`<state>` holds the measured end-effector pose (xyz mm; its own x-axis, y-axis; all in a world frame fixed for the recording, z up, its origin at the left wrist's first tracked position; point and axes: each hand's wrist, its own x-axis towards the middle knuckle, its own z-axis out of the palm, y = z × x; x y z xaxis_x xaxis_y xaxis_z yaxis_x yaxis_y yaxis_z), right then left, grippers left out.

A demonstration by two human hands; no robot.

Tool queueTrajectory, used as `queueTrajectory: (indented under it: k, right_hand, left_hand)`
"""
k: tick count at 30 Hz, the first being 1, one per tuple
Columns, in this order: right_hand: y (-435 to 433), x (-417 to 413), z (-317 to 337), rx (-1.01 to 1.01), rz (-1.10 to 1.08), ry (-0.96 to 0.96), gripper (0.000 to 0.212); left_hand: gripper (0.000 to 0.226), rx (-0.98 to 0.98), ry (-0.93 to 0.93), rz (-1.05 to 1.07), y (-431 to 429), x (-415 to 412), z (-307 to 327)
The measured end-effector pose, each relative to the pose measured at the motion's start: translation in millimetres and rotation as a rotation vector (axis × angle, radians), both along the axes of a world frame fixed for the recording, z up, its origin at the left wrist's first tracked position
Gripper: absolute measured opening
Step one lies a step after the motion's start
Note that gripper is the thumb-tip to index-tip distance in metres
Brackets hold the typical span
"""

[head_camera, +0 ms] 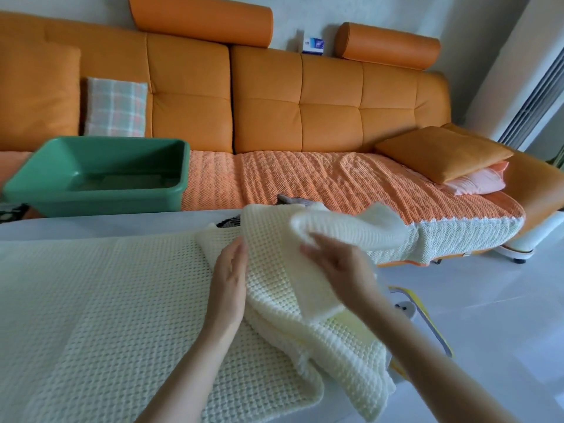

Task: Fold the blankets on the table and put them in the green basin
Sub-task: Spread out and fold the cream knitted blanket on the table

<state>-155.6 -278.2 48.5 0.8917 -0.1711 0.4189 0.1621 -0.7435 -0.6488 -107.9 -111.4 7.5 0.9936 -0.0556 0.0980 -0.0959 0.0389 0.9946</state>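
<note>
- On the counter (91,225) at six o'clock: cream waffle-knit blanket (106,300); green plastic basin (91,198) at ten.
- Left hand (229,282) fingers straight, pressing; right hand (335,267) fingers clamped on its raised fold.
- Soft, likely light: grip corners.

white table (91,224), cream waffle-knit blanket (91,300) spread over it, bunched at right, black-and-white patterned thing (227,223) at far edge

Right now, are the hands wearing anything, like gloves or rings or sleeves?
No. The left hand and the right hand are both bare: no gloves, and no rings, watch or bracelet show. The forearms are bare too, with no sleeves in view down to the picture's bottom edge.
</note>
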Motion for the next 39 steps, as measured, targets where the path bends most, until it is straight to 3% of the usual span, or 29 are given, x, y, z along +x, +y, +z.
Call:
queueTrajectory:
  k: [2,5,7,9,12,16,19,23,24,25,27,29,34,39]
  right_hand:
    - [15,-16,-18,-0.259,0.101,-0.041,0.040]
    - [28,-26,-39,-0.355,0.175,0.011,0.040]
    - [34,-37,-44,-0.348,0.160,-0.032,0.031]
    - [34,-48,-46,-0.309,0.082,-0.109,0.031]
    - [18,-51,-48,-0.101,-0.058,-0.174,0.034]
    - [-15,-33,-57,0.141,-0.110,0.113,0.063]
    - [-29,-14,-61,0.206,-0.154,0.322,0.079]
    - [-43,1,-62,-0.014,-0.248,0.629,0.104]
    - [-45,0,-60,-0.007,-0.213,0.593,0.106]
    - [-44,-2,-57,0.059,-0.197,0.504,0.094]
    - [-37,-7,-40,0.139,-0.261,0.333,0.045]
    - [-28,-7,-16,0.027,-0.285,0.182,0.021]
    - [22,30,53,-0.234,-0.190,-0.163,0.020]
    - [115,92,95,-0.280,0.021,-0.178,0.026]
  left_hand:
    - [0.062,-0.092,0.146,-0.134,-2,-5,6]
    - [0.071,-0.008,0.371,-0.363,-5,-17,10]
    - [0.046,0.068,0.319,-0.356,-7,-22,4]
    - [0.023,0.078,0.237,-0.217,-5,-25,1]
    - [0.014,0.092,0.118,-0.114,3,-28,3]
    - [0.014,0.170,0.019,-0.150,14,-35,5]
    - [0.019,0.213,-0.025,-0.111,29,-36,1]
    - [0.011,0.240,-0.083,-0.053,63,-44,-4]
    - [0.012,0.266,-0.076,-0.051,72,-45,-7]
    - [0.013,0.312,-0.055,-0.048,80,-47,-12]
    - [0.015,0.443,-0.006,-0.049,94,-47,-22]
    - [0.016,0.567,-0.011,-0.032,102,-48,-25]
    - [0.009,0.412,-0.177,0.131,129,-52,26]
    - [0.009,0.261,-0.124,0.348,198,-48,46]
